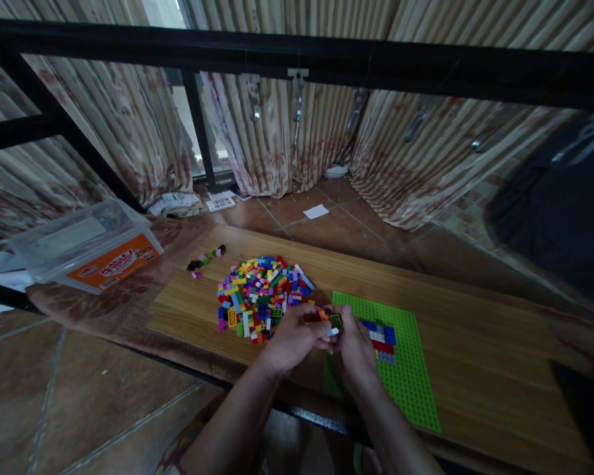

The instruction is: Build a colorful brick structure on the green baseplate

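Note:
My left hand (294, 335) and my right hand (355, 344) meet over the near edge of a wooden board (475, 330). Their fingers pinch a small cluster of bricks (332, 321), green, black and orange, held between them. Just left of my hands lies a heap of several mixed-colour bricks (260, 293). A green baseplate (408, 369) lies under and right of my right hand. A low blue, white and red stack of bricks (383, 336) sits on that plate.
A few loose dark, green and pink bricks (205, 258) lie at the board's far left. A clear plastic box with an orange label (86, 247) stands further left. A black metal frame (297, 63) crosses above; curtains and a tiled floor lie behind.

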Demonstrator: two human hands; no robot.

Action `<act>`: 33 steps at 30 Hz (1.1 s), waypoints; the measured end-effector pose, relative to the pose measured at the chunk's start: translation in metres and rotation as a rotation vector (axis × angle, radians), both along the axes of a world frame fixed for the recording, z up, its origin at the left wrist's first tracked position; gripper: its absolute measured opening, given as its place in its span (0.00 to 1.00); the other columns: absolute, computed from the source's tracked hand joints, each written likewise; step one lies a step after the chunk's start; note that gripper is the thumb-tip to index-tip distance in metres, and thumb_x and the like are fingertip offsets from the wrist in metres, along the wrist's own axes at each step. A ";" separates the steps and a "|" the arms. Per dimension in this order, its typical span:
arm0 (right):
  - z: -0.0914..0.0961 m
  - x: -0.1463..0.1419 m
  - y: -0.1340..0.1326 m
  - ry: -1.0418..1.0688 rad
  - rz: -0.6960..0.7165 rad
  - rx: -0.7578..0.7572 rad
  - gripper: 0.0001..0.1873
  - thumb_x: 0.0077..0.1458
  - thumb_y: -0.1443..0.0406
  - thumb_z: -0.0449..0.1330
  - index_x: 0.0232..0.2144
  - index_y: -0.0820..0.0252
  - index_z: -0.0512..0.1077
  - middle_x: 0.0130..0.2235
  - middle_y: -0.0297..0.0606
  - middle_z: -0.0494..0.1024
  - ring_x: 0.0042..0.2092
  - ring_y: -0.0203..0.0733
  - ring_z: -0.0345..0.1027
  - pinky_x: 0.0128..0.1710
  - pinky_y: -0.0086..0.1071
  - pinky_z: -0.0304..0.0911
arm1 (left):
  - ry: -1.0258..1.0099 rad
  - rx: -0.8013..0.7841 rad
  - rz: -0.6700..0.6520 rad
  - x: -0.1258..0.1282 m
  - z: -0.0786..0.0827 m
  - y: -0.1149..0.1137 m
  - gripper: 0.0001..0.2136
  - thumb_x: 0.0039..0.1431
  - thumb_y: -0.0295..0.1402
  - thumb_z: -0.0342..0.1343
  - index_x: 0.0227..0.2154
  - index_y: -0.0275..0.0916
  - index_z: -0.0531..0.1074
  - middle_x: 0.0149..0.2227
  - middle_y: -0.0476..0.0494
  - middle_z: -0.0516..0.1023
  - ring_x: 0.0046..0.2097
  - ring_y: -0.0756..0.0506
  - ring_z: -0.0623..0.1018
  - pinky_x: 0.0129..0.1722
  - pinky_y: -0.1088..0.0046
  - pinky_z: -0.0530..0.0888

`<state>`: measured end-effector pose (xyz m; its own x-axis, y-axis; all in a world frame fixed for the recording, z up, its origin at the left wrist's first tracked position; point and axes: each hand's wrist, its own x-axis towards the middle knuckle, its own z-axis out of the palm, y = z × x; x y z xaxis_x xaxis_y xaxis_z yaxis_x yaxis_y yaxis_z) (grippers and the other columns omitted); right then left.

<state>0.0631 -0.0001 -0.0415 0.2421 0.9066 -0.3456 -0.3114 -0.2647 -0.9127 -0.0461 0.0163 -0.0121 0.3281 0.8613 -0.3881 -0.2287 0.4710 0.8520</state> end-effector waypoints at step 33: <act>-0.002 -0.011 -0.003 0.021 -0.145 0.134 0.18 0.40 0.53 0.69 0.24 0.61 0.73 0.20 0.27 0.67 0.19 0.26 0.51 0.17 0.23 0.45 | 0.054 0.134 0.312 0.013 -0.017 0.001 0.07 0.45 0.32 0.60 0.27 0.36 0.71 0.26 0.50 0.72 0.27 0.52 0.72 0.28 0.78 0.69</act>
<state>0.0516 -0.0034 -0.0437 0.3673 0.9010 -0.2309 -0.3566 -0.0928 -0.9296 -0.0331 0.0178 -0.0287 0.0226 0.9614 -0.2743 -0.2967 0.2685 0.9165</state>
